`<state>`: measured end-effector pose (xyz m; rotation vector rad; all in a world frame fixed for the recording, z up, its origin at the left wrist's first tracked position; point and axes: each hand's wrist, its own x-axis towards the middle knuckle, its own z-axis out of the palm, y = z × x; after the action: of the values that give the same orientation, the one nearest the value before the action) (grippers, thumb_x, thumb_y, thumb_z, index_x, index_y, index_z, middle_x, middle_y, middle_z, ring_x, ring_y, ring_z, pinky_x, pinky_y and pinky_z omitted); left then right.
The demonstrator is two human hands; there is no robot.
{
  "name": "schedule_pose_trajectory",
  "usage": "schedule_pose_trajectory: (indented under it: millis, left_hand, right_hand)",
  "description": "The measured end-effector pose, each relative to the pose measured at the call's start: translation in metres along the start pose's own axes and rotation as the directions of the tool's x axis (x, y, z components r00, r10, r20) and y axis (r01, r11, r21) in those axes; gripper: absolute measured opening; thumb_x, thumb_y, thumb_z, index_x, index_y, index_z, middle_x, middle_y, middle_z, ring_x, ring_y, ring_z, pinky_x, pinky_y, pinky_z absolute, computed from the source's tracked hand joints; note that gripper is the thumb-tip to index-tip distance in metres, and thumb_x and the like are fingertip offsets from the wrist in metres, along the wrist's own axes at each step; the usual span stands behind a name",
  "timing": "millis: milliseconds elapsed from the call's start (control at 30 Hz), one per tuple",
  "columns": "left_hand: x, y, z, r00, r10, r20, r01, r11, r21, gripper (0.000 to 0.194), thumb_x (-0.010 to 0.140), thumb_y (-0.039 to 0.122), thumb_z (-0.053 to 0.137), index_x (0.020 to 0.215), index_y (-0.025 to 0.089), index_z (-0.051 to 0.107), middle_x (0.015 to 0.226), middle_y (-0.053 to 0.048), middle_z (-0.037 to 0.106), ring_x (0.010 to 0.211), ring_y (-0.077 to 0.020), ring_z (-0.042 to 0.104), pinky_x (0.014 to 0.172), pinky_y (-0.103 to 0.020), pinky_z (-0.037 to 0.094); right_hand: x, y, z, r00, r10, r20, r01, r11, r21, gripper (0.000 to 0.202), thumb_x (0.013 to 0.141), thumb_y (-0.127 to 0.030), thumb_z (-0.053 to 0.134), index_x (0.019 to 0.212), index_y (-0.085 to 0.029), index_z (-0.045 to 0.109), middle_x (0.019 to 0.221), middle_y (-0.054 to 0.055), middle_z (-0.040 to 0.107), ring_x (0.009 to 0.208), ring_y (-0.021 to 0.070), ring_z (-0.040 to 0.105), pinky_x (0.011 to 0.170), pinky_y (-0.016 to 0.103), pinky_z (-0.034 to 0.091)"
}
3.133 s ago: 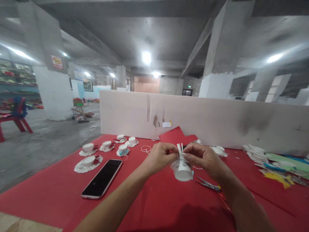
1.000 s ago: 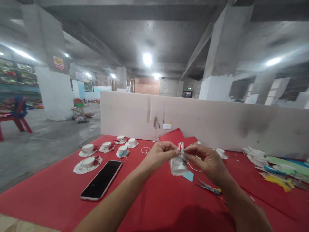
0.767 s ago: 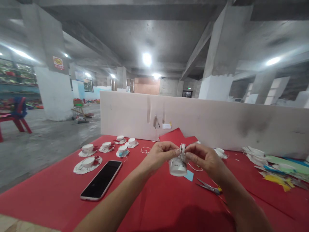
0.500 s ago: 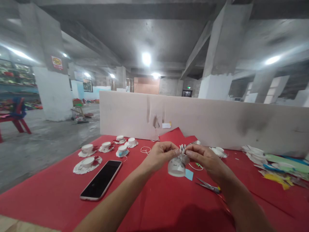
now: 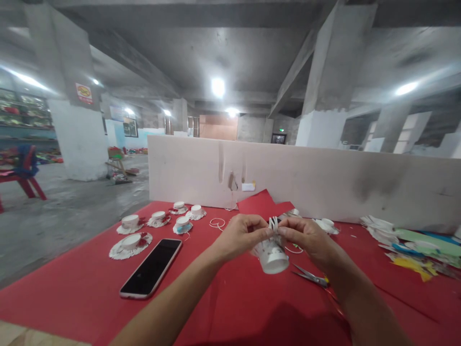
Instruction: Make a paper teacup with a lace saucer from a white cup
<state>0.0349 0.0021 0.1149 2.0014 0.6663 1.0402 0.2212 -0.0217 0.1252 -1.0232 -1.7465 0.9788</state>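
Between my two hands hangs a white paper cup (image 5: 274,259), its round end tilted toward me and its other end cut into narrow strips. My left hand (image 5: 248,234) pinches the strips on one side, thumb against fingers. My right hand (image 5: 301,234) pinches them from the other side. A few strip ends poke up between the fingertips. Scissors (image 5: 312,276) lie with parted blades below my right hand. Several white cut paper cups with fringed rims, one of them a wide fringed cup (image 5: 131,244), rest at the left.
A phone (image 5: 151,268) lies on the red table cover (image 5: 223,307) left of my forearm. White string (image 5: 216,223) and red paper (image 5: 264,204) are behind my hands. Paper scraps (image 5: 414,262) pile up at the right. A pale panel (image 5: 190,168) stands along the back edge.
The cup has tipped so its round end faces me more and sits slightly lower and further right. Both hands keep pinching the strips, almost in place.
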Motion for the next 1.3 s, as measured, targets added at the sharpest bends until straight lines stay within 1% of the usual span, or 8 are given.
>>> schedule_pose_trajectory:
  millis: [233,433,567,700,867,967,1100,1300]
  left_hand:
    - [0.001,-0.003,0.001,0.999,0.039,-0.018,-0.039,0.999,0.0,0.029,0.078,0.043,0.055,0.073,0.015,0.062,0.064,-0.001,0.054,0.059,-0.01,0.046,0.055,-0.022,0.037]
    - [0.002,-0.005,0.003,0.999,0.023,-0.049,-0.022,1.0,0.003,0.03,0.077,0.043,0.054,0.073,0.015,0.063,0.067,-0.002,0.057,0.061,-0.011,0.048,0.055,-0.022,0.036]
    - [0.001,-0.006,0.005,1.0,0.0,0.008,0.0,1.0,0.01,0.027,0.075,0.041,0.057,0.071,0.015,0.062,0.062,0.0,0.053,0.057,-0.0096,0.045,0.053,-0.022,0.035]
    - [0.001,-0.007,0.005,0.999,-0.011,0.047,0.011,1.0,-0.007,0.022,0.073,0.036,0.06,0.067,0.015,0.058,0.059,0.001,0.049,0.054,-0.0079,0.042,0.05,-0.021,0.033]
    - [0.001,-0.003,0.004,1.0,-0.021,-0.016,0.021,1.0,0.015,0.02,0.075,0.032,0.055,0.064,0.015,0.054,0.057,0.004,0.042,0.053,-0.0067,0.036,0.048,-0.02,0.026]
    - [0.001,-0.001,0.002,0.999,-0.029,-0.025,0.028,0.999,-0.033,0.017,0.075,0.029,0.055,0.065,0.015,0.052,0.057,0.004,0.041,0.053,-0.0064,0.035,0.049,-0.02,0.026]
    - [0.001,0.0,0.001,0.998,-0.056,0.0,0.056,0.993,-0.103,0.018,0.075,0.03,0.054,0.066,0.015,0.051,0.059,0.004,0.043,0.054,-0.0073,0.039,0.051,-0.021,0.03]
    - [0.003,-0.002,0.002,0.998,-0.064,0.006,0.065,0.989,-0.13,0.022,0.073,0.035,0.059,0.07,0.014,0.053,0.062,0.002,0.049,0.057,-0.0086,0.044,0.054,-0.022,0.032]
  right_hand:
    - [0.0,0.003,0.0,1.0,-0.007,0.015,0.006,0.999,0.033,0.018,0.073,-0.033,0.058,0.068,-0.016,0.054,0.058,-0.003,0.05,0.054,0.01,0.046,0.053,0.023,0.037]
    - [0.001,0.003,0.0,0.998,-0.064,-0.002,0.062,0.985,-0.159,0.009,0.072,-0.026,0.054,0.069,-0.017,0.055,0.064,-0.001,0.053,0.061,0.0129,0.05,0.057,0.024,0.039]
    - [0.001,0.005,-0.001,0.997,-0.076,-0.021,0.07,0.973,-0.222,0.01,0.072,-0.025,0.053,0.066,-0.017,0.053,0.062,-0.001,0.05,0.059,0.0121,0.046,0.053,0.023,0.036]
    - [0.0,0.005,-0.001,0.998,-0.065,-0.007,0.063,0.986,-0.152,0.011,0.073,-0.026,0.055,0.068,-0.017,0.053,0.061,-0.002,0.05,0.057,0.0111,0.045,0.052,0.023,0.036]
    - [-0.005,-0.005,-0.001,0.994,-0.051,0.093,0.055,0.997,-0.048,0.014,0.075,-0.03,0.059,0.076,-0.016,0.056,0.066,-0.001,0.054,0.061,0.0106,0.049,0.056,0.023,0.038]
    - [-0.007,-0.008,-0.001,0.991,-0.026,0.13,0.031,0.999,-0.04,0.019,0.076,-0.033,0.06,0.083,-0.016,0.059,0.074,0.001,0.057,0.066,0.0116,0.051,0.06,0.024,0.04]
    - [-0.005,-0.004,-0.002,0.993,-0.033,0.116,0.036,0.999,-0.027,0.024,0.075,-0.036,0.062,0.087,-0.016,0.058,0.076,0.002,0.058,0.067,0.0122,0.053,0.061,0.025,0.041]
    - [0.0,0.006,-0.001,0.992,-0.093,0.081,0.092,0.996,0.009,0.022,0.075,-0.035,0.063,0.082,-0.015,0.058,0.072,0.002,0.058,0.067,0.0123,0.054,0.063,0.025,0.043]
